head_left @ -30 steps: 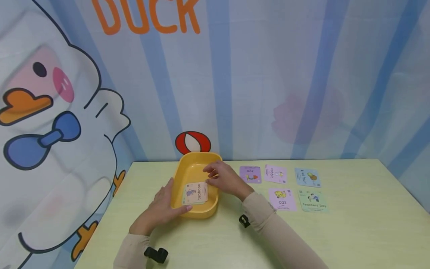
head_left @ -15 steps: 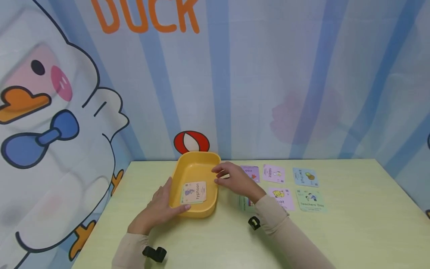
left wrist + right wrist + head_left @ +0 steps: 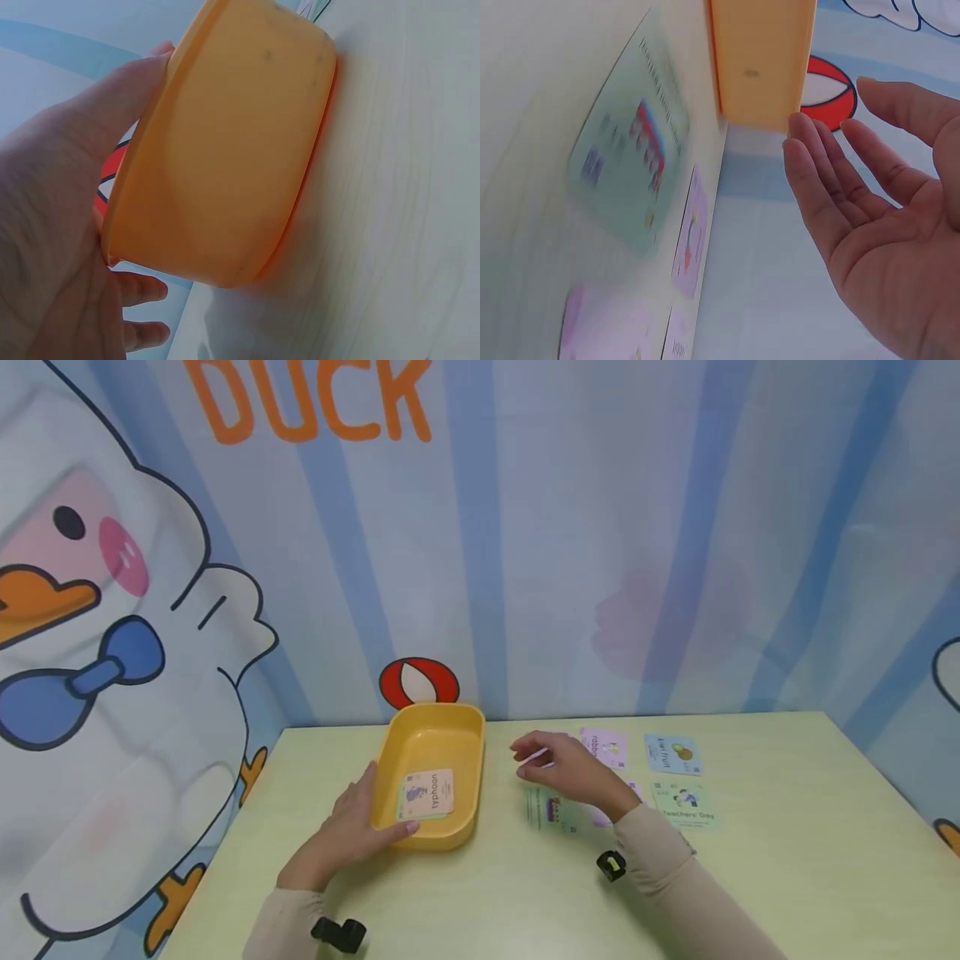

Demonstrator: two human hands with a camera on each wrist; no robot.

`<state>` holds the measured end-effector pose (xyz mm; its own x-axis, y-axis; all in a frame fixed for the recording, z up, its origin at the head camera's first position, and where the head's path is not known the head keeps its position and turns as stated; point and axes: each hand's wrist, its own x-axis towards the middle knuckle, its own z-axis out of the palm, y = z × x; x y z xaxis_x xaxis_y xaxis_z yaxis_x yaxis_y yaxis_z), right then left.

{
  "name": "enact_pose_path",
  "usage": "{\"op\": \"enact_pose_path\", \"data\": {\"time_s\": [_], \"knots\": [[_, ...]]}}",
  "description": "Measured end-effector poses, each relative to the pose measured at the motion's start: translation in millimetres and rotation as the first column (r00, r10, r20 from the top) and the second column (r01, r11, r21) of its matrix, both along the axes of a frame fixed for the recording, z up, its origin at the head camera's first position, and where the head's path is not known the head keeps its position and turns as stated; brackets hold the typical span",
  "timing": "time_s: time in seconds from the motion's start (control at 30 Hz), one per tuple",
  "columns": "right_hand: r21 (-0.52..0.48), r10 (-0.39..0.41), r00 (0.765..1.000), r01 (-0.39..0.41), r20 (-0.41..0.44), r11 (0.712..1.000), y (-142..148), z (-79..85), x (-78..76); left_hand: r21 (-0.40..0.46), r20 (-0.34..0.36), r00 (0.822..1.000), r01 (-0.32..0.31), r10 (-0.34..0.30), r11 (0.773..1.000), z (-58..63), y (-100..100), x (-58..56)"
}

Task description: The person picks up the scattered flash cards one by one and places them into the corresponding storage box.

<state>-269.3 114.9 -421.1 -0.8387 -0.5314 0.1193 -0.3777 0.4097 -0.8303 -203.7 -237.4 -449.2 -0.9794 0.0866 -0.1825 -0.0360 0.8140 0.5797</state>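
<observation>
A yellow tray (image 3: pixel 467 814) stands at the back left of the table. Inside lies a short stack of cards, a pinkish "typhoon" card (image 3: pixel 429 793) on top. My left hand (image 3: pixel 348 827) holds the tray's near left corner, thumb over the rim, fingers along the outer wall. Over the table right of the tray hovers my right hand (image 3: pixel 572 768), fingers loosely bent around nothing. Below it lies a green card (image 3: pixel 634 142) with a train-like picture, blurred in the right wrist view. The right hand and sleeve partly cover a purple card (image 3: pixel 691 240) and the lilac cat card (image 3: pixel 634 789).
Further right lie a lilac "rabbit" card (image 3: pixel 604 747), a blue "kiwi fruit" card (image 3: pixel 673 754) and a green "Teachers' Day" card (image 3: pixel 684 804). A printed duck curtain (image 3: pixel 547 527) hangs behind the table's back edge.
My right hand has moved right, from above the tray to over the cards, and the green train card has come into sight. The left hand stays on the tray. The head view shifts slightly.
</observation>
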Motion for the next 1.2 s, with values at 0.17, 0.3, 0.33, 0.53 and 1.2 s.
{"op": "enact_pose_path", "data": {"time_s": [0.17,0.3,0.33,0.53,1.2], "knots": [[0.022,-0.045,0.999,0.045,-0.028,0.999,28.6,0.3,5.5,-0.003,0.032,0.999,-0.026,0.026,1.0,0.7,2.6,1.6],[0.044,-0.087,0.996,0.088,-0.034,0.995,46.9,-0.4,7.4,0.001,0.036,0.999,-0.037,0.037,0.999,1.1,1.1,1.4],[0.049,-0.099,0.995,0.1,-0.031,0.994,51.0,-1.1,8.3,0.002,0.031,0.999,-0.037,0.037,0.999,0.7,0.2,1.5],[0.074,-0.152,0.988,0.154,-0.034,0.985,81.3,-5.7,15.2,0.023,0.027,0.999,-0.032,0.031,0.999,-0.2,-1.0,2.8],[0.18,-0.266,0.962,0.273,-0.059,0.945,168.3,-7.0,33.2,0.027,0.032,0.999,-0.005,0.004,1.0,0.8,0.8,0.8]]}}
